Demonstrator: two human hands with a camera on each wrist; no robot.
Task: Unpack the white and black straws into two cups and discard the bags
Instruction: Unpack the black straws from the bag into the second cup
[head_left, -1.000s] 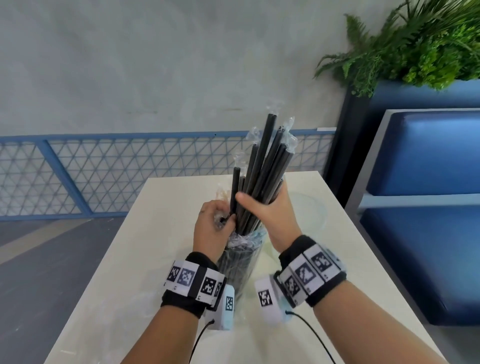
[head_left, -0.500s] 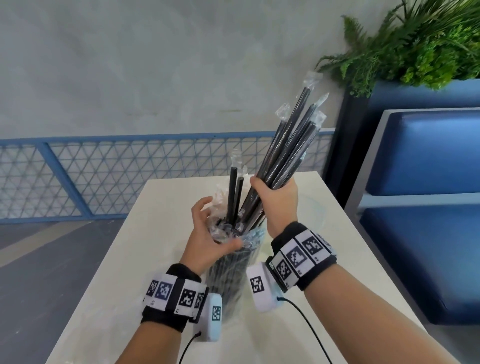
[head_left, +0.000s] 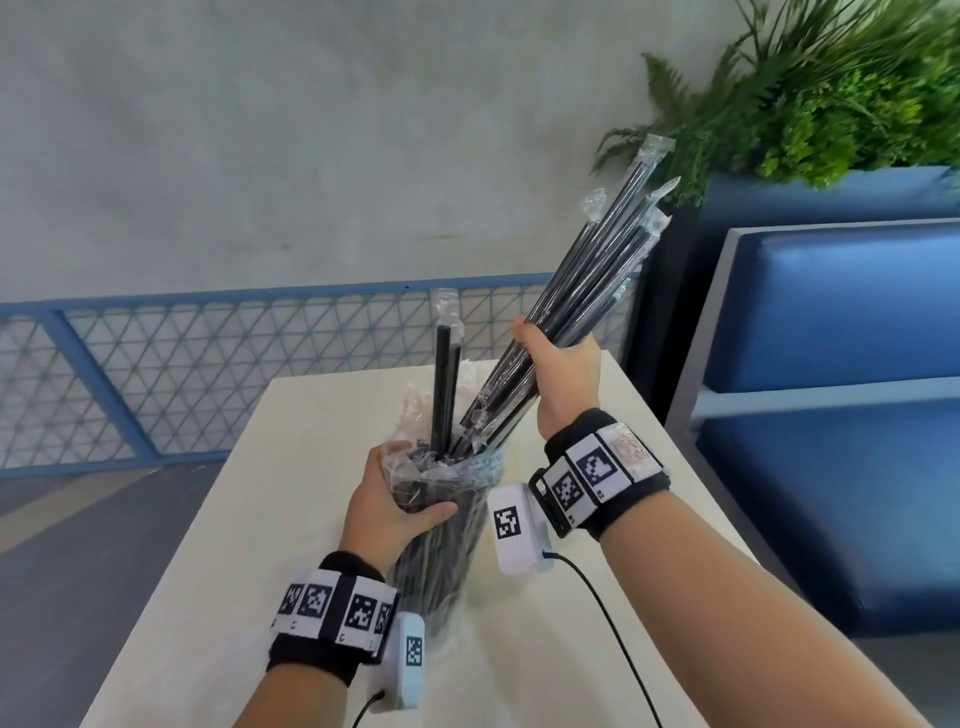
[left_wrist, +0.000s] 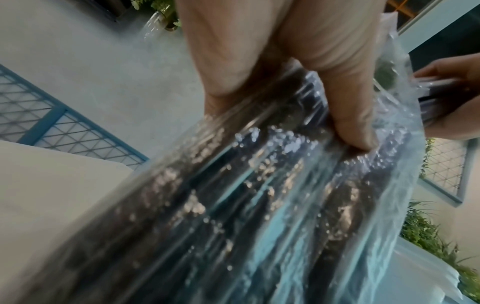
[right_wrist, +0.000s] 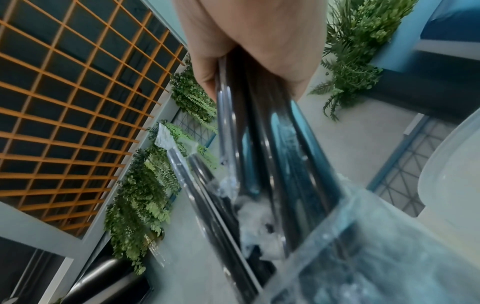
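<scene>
Right hand (head_left: 563, 374) is closed tight round a bunch of black straws (head_left: 587, 291), their low ends at the bag (head_left: 441, 519) mouth; left hand (head_left: 387, 501) squeezes the bag, upright on the table (head_left: 260, 519). Pull straight up & slow, w/ bag kept low, so loose straws don't follow

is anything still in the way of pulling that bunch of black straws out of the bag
Nothing solid. The right hand grips the bunch, whose lower ends still sit in the bag's open mouth. The left hand holds the bag; two loose straws stand beside the bunch.
</scene>
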